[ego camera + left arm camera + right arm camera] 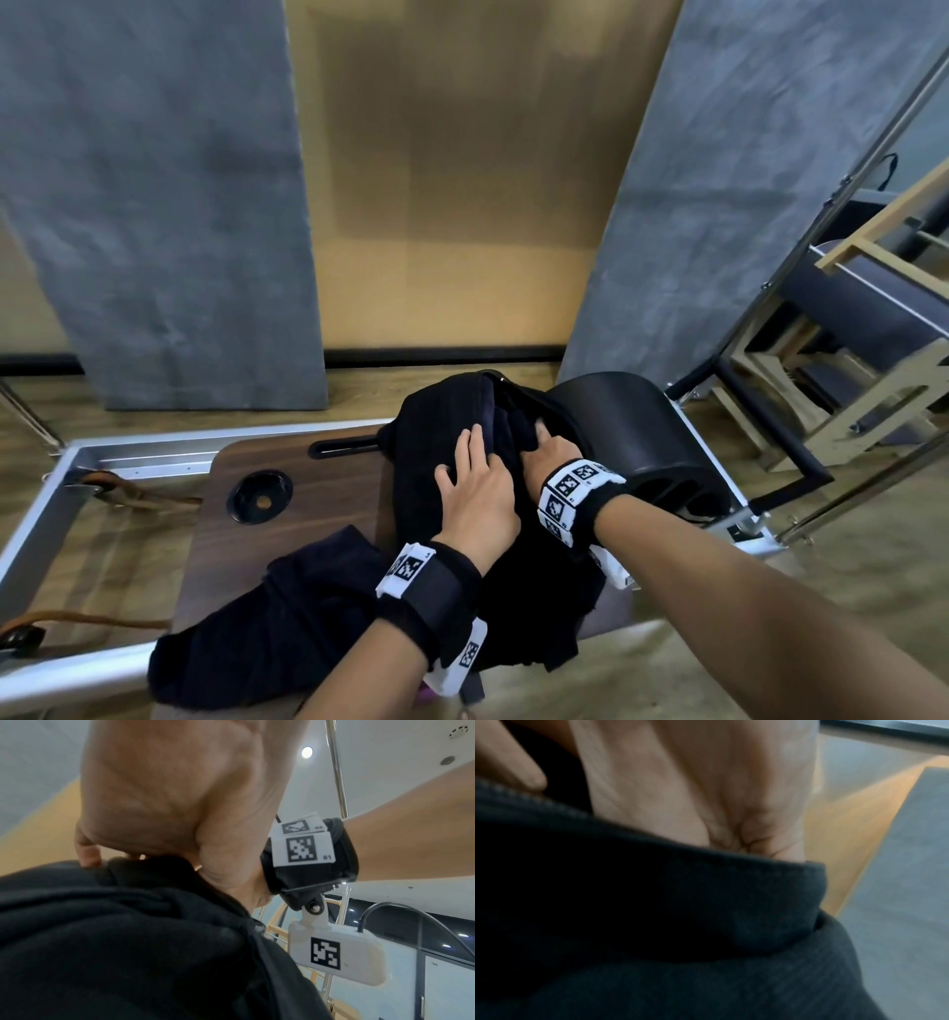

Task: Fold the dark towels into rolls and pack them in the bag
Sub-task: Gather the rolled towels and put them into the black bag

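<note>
1. Nearest to the person, a loose dark towel lies crumpled on the wooden surface, at the front left, partly over the near edge. It is not rolled yet, so I judge it waits its turn.

2. Just beyond it, the left hand rests flat on the outside of the black bag, its fingers straight and spread, grasping nothing. From where I stand this looks like a steadying press, holding the soft bag in place and its mouth wide while the other hand works.

3. Beside it, the right hand reaches into the bag's open mouth. Its fingers go down among the dark cloth and out of sight, so I cannot tell whether they are clenched round a towel or only pushing. In the right wrist view, a folded edge of a second dark towel lies just under the palm.

4. That towel sits inside the opening, touching the right hand and just beside the tips of the left fingers. It seems to be mid-packing.

5. Behind the bag, a black curved pad props it up from the rear, which probably explains why the bag stands open.

6. Farther off, grey panels lean against the wall.
</note>
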The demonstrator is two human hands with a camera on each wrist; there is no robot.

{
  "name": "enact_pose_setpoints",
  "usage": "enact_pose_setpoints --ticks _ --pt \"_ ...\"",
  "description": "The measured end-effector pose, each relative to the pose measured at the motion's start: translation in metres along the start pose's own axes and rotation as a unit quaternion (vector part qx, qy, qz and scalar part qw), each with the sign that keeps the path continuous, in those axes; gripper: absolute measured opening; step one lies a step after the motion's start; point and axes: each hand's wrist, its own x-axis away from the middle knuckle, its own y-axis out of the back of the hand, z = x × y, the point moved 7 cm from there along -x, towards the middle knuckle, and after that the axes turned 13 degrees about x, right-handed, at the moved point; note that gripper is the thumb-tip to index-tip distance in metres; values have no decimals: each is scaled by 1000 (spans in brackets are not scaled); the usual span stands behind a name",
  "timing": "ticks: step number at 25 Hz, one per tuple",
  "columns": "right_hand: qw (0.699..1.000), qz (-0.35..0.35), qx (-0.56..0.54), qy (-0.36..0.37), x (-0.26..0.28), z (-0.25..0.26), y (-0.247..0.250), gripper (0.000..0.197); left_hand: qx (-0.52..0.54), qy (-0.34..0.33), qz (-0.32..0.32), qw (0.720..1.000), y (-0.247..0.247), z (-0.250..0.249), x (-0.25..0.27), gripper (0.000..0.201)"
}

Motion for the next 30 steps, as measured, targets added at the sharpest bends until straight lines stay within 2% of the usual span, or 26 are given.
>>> enact_pose_setpoints --ticks 1,3,5,6,8,9,10,11,13,15,17,19,22,25,26,28,30 --pt "999 14 27 11 -6 0 -5 45 1 2 2 1000 1 0 -1 37" --pt "999 30 2 21 -2 -2 -3 45 9 5 7 1000 1 -1 -2 37" --pt "993 40 -105 36 -4 -10 -6 56 13 5 10 1000 0 -1 -2 37" --pt "979 54 -193 46 -3 -14 -9 64 16 4 9 1000 -1 -1 -2 38" --pt "911 89 -402 33 4 -20 -16 74 17 2 11 1000 -2 0 1 38" --pt "883 101 -458 24 8 -20 -18 77 16 -1 12 1000 -2 1 2 37" --pt "870 108 -482 14 10 -23 -20 78 14 -6 12 1000 -3 0 3 38" --pt "871 114 -477 11 15 -24 -19 78 17 -13 12 1000 -4 1 5 39" --pt "894 116 -432 9 24 -27 -6 72 39 -34 6 999 -2 2 10 51" --pt "941 64 -332 10 34 -38 27 61 92 -60 -16 994 3 4 18 57" --pt "960 -22 -280 15 48 -45 71 48 156 -81 -61 983 14 13 31 57" --pt "945 -101 -309 45 67 -40 103 39 185 -93 -127 970 27 33 50 55" --pt "889 -156 -417 107 101 -6 118 30 209 -64 -219 951 45 93 83 40" --pt "863 -107 -460 181 120 65 93 26 212 10 -293 932 58 175 125 13" --pt "862 -85 -463 191 122 88 77 25 210 39 -310 926 59 202 140 10" --pt "873 -37 -444 199 124 132 40 26 194 101 -325 920 57 247 169 21" --pt "885 15 -417 204 127 168 3 29 172 148 -320 920 48 276 193 24"
